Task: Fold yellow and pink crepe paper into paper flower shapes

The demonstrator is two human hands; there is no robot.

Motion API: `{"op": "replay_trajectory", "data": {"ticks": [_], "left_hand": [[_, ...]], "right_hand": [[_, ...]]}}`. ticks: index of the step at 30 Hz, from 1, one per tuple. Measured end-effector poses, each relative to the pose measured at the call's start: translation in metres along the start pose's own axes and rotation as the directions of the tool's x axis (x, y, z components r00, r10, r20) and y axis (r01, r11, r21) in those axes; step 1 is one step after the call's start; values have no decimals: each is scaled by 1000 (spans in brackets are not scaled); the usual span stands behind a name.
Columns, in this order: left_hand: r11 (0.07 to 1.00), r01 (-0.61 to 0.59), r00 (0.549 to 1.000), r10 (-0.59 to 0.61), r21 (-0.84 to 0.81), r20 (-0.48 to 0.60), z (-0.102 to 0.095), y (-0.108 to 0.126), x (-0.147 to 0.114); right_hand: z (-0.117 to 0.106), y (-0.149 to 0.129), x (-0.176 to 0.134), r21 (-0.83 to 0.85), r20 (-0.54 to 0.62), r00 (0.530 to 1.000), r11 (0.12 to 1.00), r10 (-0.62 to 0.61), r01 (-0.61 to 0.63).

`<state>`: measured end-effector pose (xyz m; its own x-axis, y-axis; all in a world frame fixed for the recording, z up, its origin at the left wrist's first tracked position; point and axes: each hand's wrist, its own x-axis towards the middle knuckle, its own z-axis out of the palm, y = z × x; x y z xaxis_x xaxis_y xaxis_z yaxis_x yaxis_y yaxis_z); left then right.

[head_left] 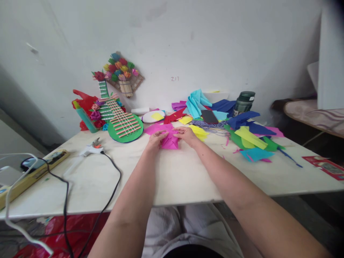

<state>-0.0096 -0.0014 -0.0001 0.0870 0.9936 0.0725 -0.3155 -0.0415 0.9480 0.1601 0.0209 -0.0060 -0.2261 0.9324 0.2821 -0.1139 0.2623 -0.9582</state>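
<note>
Head view: small handwritten reddish characters on the wall (pixel 239 46) read like "217", though the first could be a Z. A pale label on the dark green jar (pixel 242 104) and the print on the red packet (pixel 325 166) at the table's right edge are too small to read.

Both hands work at the near middle of the white, faintly marbled table (pixel 185 179). Between them is a creased, thin piece of magenta crepe paper (pixel 170 144), its lower edge near the tabletop. The left hand (pixel 155 140) pinches its left side, thumb against bent fingers; the right hand (pixel 188 135) pinches the other side the same way, with its fingers nearly closed.

To the left stands a green lute-shaped craft (pixel 126 130) with thin wooden sticks, pale strings and paper roses. Behind it, folded paper tulips (pixel 120 66) fill a stick-built holder against the wall. A white glue gun (pixel 92 149) lies near a yellowish power strip (pixel 57 157). On the right, crumpled crepe sheets (pixel 197 103) surround a dark phone (pixel 209 116) and lilac yarn (pixel 208 124).

Fingers hide parts of the magenta piece, and whether it joins the pink sheet (pixel 157 128) just behind is hard to tell. Loose scraps partly cover the yarn.
</note>
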Motion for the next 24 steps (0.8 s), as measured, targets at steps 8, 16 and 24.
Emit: {"op": "replay_trajectory", "data": {"ticks": [8,16,24], "left_hand": [[995,36,998,-40,-95,-40,1,0,-1],[993,37,999,-39,-110,-11,0,1,-2],[996,25,999,-27,-83,-27,4,4,-5]], "right_hand": [[6,-8,-5,14,-43,999,999,29,-29],[4,-4,-2,-25,-37,999,999,19,-20],[5,-2,-1,-59,-37,999,998,12,-15]]}}
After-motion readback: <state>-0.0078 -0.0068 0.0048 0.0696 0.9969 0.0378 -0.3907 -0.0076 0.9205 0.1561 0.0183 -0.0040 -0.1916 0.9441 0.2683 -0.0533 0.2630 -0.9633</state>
